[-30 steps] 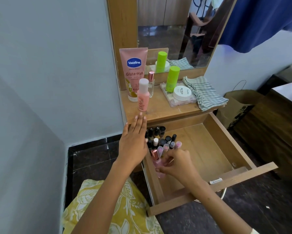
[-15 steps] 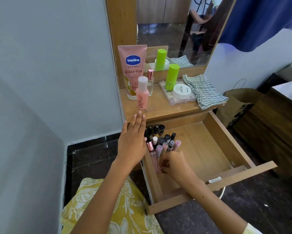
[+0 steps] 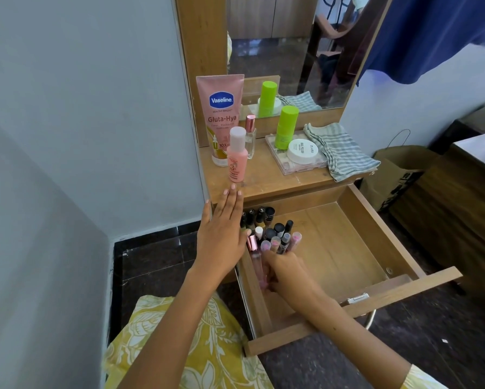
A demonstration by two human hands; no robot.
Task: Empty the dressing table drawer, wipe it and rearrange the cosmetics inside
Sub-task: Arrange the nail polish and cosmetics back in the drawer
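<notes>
The wooden drawer (image 3: pixel 356 242) is pulled out under the dressing table top (image 3: pixel 266 178). Several lip glosses and small bottles (image 3: pixel 275 234) stand packed in its back left corner. My right hand (image 3: pixel 285 272) is inside the drawer, fingers curled round a bunch of pink-capped tubes (image 3: pixel 285 242). A slim pink tube with a rose-gold cap (image 3: pixel 254 252) lies against the drawer's left wall beside that hand. My left hand (image 3: pixel 221 234) is flat with straight fingers over the drawer's left edge, fingertips at the table top's front edge.
On the table top stand a Vaseline tube (image 3: pixel 220 113), a pink bottle (image 3: pixel 237 158), a perfume bottle (image 3: pixel 250 136), a green bottle (image 3: pixel 285 126), a white jar (image 3: pixel 303 151) on a clear case, and a striped cloth (image 3: pixel 345 153). A paper bag (image 3: pixel 390 175) stands on the floor at right.
My right hand has shifted from the drawer's left wall slightly back and right, gathering the pink-capped tubes. My left hand has stayed flat in place.
</notes>
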